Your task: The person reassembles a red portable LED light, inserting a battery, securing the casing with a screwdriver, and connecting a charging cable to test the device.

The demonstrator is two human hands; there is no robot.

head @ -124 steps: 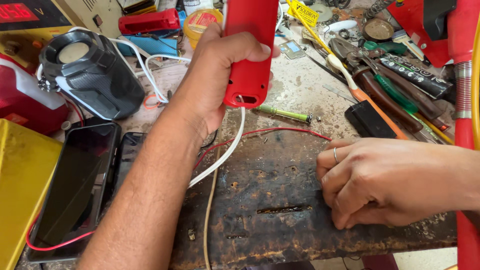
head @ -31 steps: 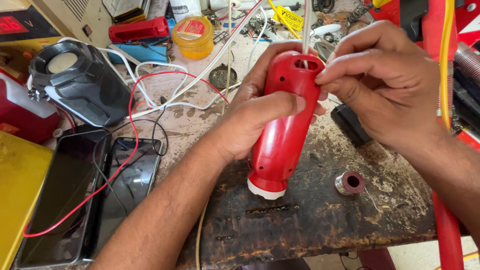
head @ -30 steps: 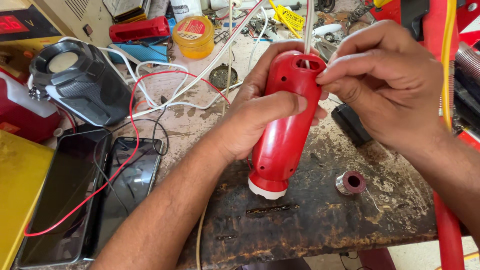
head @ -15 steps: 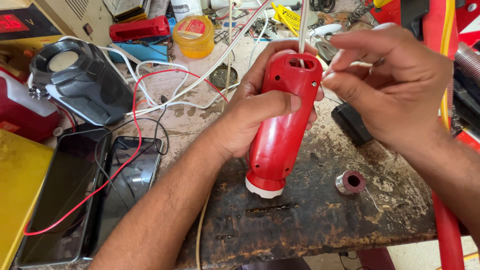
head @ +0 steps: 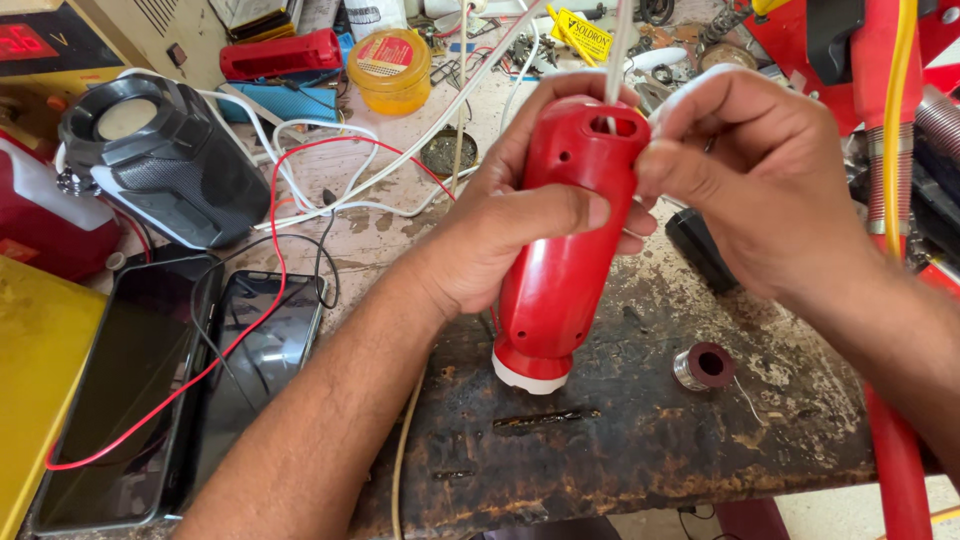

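My left hand [head: 520, 225] grips a red plastic tool body [head: 565, 250] held upright above a scorched wooden bench [head: 640, 440], its white end cap pointing down. A white cable [head: 620, 40] comes out of the opening at its top. My right hand [head: 760, 170] pinches at that top opening, fingers closed beside the cable. A small spool of solder wire [head: 705, 365] lies on the bench to the right of the tool.
Two dark phones [head: 190, 380] lie at the left under a red wire [head: 270, 250]. Behind them stand a black speaker-like unit [head: 165, 170], a yellow jar [head: 390, 70] and a red box [head: 280, 52]. Red tool parts and a yellow hose [head: 895, 120] crowd the right edge.
Four seconds ago my left hand held the red body far forward and my right rested on the bench. Now both hands hold it upright; lately only my right fingers shifted at the top.
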